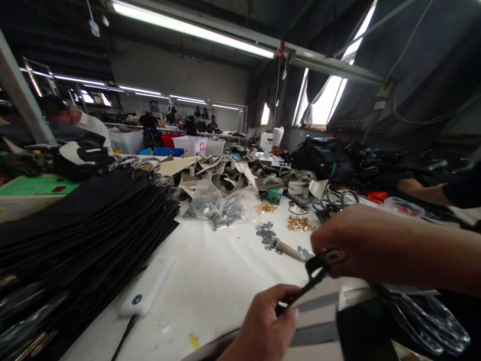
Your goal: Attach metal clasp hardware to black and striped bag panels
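At the lower right, my right hand (349, 245) is closed around the end of a black strap (313, 283), which bends into a loop by the fingers. A small gold metal fitting (335, 256) shows against those fingers. Lower down, my left hand (265, 321) pinches the strap's other part between thumb and fingers. Beneath both hands lies a beige panel (315, 306) with grey stripes. A tool with a wooden handle (290, 249) rests just beyond, beside loose grey metal plates (266, 234) and a pile of gold fittings (298, 223).
Stacked black panels (93, 225) fill the left side. A white power bank (148, 286) with a cable lies beside them. Clear plastic bags (225, 205) of small parts and piled olive pieces (240, 173) stand farther back. Another person's arm (424, 192) reaches in at right.
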The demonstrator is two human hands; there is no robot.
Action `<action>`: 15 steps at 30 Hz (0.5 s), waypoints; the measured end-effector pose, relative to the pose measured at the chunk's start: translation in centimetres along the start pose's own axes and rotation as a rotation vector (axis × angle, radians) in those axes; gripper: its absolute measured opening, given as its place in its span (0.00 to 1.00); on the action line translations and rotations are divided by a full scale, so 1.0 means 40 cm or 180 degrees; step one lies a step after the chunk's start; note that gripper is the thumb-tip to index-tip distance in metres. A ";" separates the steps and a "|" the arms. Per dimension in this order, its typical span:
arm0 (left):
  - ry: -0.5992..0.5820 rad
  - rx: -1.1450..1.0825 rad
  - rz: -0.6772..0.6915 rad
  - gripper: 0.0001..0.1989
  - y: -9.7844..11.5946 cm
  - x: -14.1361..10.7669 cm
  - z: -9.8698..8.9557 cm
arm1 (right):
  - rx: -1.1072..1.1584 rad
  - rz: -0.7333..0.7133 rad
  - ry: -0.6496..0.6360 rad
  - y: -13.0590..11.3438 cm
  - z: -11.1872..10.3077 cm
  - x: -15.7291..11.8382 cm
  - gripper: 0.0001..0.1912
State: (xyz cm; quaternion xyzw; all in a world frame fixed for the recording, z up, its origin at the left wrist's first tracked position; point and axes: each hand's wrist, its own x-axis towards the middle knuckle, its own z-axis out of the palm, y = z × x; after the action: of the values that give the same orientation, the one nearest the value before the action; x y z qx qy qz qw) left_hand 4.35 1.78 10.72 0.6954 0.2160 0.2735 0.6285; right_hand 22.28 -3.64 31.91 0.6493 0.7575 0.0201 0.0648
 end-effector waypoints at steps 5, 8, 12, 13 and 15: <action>0.0626 0.0485 0.0392 0.14 0.020 0.040 -0.058 | -0.0294 -0.0320 -0.0159 -0.062 -0.018 0.121 0.02; 0.0871 0.0904 0.0837 0.14 0.041 0.075 -0.089 | -0.0122 -0.0426 0.0052 -0.032 -0.037 0.139 0.02; 0.0778 0.1393 0.1330 0.14 0.059 0.110 -0.119 | 0.0207 -0.0344 0.0010 0.022 -0.060 0.137 0.07; 0.0681 0.1453 0.1361 0.14 0.060 0.114 -0.120 | 0.0310 -0.0312 -0.0122 0.034 -0.062 0.135 0.07; 0.0436 0.1495 0.1344 0.14 0.058 0.114 -0.114 | 0.0589 -0.0341 -0.0464 0.056 -0.059 0.134 0.07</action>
State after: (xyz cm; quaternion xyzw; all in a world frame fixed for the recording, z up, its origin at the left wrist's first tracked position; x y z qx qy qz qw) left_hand 4.74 7.89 13.78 0.8308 0.1661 0.3866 0.3642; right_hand 23.37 2.11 34.11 0.6108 0.7830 -0.1006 0.0604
